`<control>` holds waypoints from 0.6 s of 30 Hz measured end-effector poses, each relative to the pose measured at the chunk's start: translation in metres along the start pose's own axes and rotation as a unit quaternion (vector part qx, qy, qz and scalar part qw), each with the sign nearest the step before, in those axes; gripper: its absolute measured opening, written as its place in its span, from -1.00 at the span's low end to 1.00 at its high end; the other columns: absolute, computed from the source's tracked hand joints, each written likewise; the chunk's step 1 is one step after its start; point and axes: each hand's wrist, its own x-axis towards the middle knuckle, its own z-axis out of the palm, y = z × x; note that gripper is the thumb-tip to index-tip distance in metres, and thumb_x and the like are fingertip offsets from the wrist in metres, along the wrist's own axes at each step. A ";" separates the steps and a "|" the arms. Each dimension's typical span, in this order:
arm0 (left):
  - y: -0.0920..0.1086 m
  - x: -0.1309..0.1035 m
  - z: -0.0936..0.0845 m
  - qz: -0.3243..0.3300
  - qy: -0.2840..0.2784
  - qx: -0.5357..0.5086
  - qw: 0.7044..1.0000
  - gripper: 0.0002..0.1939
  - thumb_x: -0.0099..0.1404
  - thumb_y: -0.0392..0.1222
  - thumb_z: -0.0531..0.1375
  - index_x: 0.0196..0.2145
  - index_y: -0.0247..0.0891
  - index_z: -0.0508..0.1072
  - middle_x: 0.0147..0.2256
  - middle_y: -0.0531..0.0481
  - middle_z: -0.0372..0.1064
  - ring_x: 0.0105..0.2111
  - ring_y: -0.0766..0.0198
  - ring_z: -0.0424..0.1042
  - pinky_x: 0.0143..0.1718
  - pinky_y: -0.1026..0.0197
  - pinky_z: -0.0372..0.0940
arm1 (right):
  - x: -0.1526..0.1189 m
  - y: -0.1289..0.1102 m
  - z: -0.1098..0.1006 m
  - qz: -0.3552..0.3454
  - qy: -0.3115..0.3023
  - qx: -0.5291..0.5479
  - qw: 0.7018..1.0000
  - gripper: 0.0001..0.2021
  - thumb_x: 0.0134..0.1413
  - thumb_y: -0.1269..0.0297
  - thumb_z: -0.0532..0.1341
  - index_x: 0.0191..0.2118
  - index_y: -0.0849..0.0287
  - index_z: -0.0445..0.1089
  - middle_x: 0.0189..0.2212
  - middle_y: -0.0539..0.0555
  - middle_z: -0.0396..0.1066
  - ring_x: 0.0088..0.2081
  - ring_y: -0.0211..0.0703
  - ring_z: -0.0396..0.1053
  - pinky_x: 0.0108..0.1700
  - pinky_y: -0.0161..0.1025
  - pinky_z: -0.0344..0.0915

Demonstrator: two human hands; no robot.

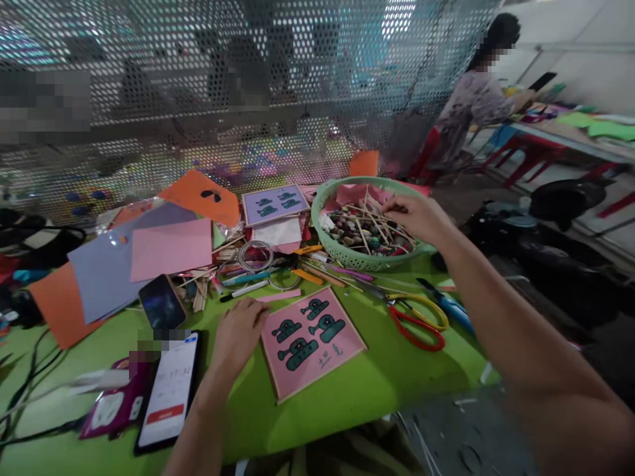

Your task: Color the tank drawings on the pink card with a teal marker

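A pink card (pixel 312 344) with several dark green tank shapes, handwritten characters and thin stick edging lies on the green table (pixel 377 377). My left hand (pixel 241 334) rests at its upper left corner, fingers curled down; anything beneath them is hidden. Over the right side of a green basket (pixel 372 263) reaches my right hand (pixel 414 215), its fingertips together at the sticks. The basket holds thin wooden sticks (pixel 364 228), many pebbles (pixel 347 228) and pink paper. Whether the right fingers grip a stick is too small to tell.
Red and yellow scissors (pixel 417 324) and a blue cutter (pixel 454 307) lie right of the card. Pens, wire coils and a purple card (pixel 275 203) are behind it. Two phones (pixel 169 390) and colored paper (pixel 171 248) lie left. A person (pixel 471 99) sits at another table.
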 end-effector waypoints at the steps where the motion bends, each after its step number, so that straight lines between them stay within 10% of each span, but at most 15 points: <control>1: -0.001 0.000 -0.001 -0.001 -0.008 0.001 1.000 -0.69 0.44 -0.17 0.05 -0.13 -0.14 0.61 -0.12 -0.10 0.56 -0.07 0.05 0.53 -0.04 0.04 0.38 | 0.004 0.001 0.003 -0.008 -0.060 -0.052 0.997 -0.75 0.19 0.38 0.20 -0.17 0.05 0.64 -0.21 0.04 0.67 -0.17 -0.01 0.56 -0.10 -0.15 0.41; 8: -0.003 -0.001 -0.005 -0.001 -0.052 -0.005 0.999 -0.66 0.45 -0.13 0.00 -0.14 -0.13 0.58 -0.08 -0.10 0.54 -0.05 0.01 0.52 0.00 -0.02 0.35 | 0.014 0.007 0.017 0.018 -0.169 -0.143 0.975 -0.75 0.13 0.45 0.25 -0.20 0.12 0.69 -0.14 0.15 0.68 -0.10 0.11 0.57 -0.08 -0.12 0.40; 18: -0.014 0.006 -0.001 0.008 -0.079 -0.051 0.996 -0.64 0.39 -0.16 -0.01 -0.23 -0.08 0.61 -0.11 -0.11 0.53 -0.05 0.04 0.52 0.00 -0.02 0.38 | 0.026 0.030 0.002 0.059 -0.125 -0.225 0.965 -0.63 0.26 0.36 0.12 -0.01 0.06 0.66 0.04 0.17 0.63 0.06 0.18 0.54 0.01 -0.06 0.41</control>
